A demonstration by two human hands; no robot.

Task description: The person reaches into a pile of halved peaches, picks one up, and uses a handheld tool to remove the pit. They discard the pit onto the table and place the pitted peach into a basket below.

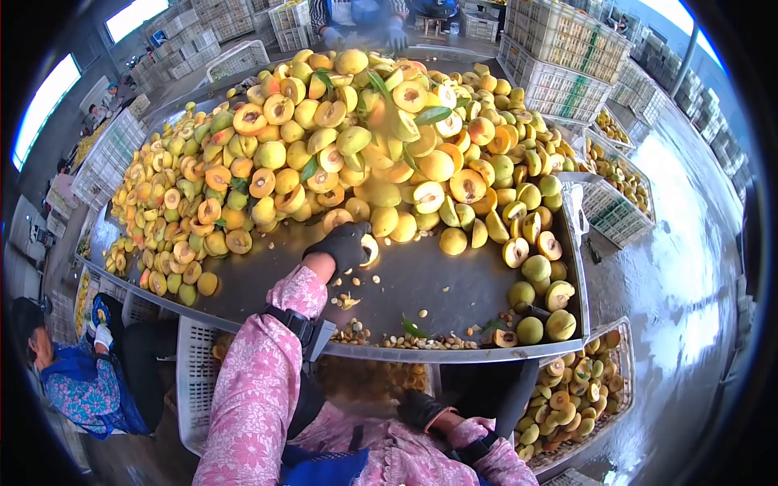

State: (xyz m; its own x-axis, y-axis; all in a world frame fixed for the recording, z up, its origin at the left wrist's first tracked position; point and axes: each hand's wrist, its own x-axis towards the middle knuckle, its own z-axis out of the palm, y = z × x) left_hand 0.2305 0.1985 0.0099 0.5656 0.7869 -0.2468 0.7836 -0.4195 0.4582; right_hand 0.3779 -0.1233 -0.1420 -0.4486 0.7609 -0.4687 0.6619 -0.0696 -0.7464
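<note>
My left hand [344, 246], in a black glove, reaches over the metal table [324, 271] at the near edge of the fruit pile. Its fingers curl around a cut peach half [369, 250] whose pale inner face shows on the right. My right hand [420, 410], also gloved in black, is low by my lap, beside a crate of peach pieces [373, 377] under the table edge. Its fingers look closed, but blur and shade hide what they hold. Yellow peaches [271, 154], many halved with brown centres, are heaped across the table with some green leaves [433, 115].
Loose pits [389, 342] lie along the table's raised front rim. A crate of peach halves [620, 364] stands at lower right, with stacked crates [559, 61] behind. One co-worker [81, 373] sits at left; another person's gloved hands [395, 39] are across the table. The floor looks wet.
</note>
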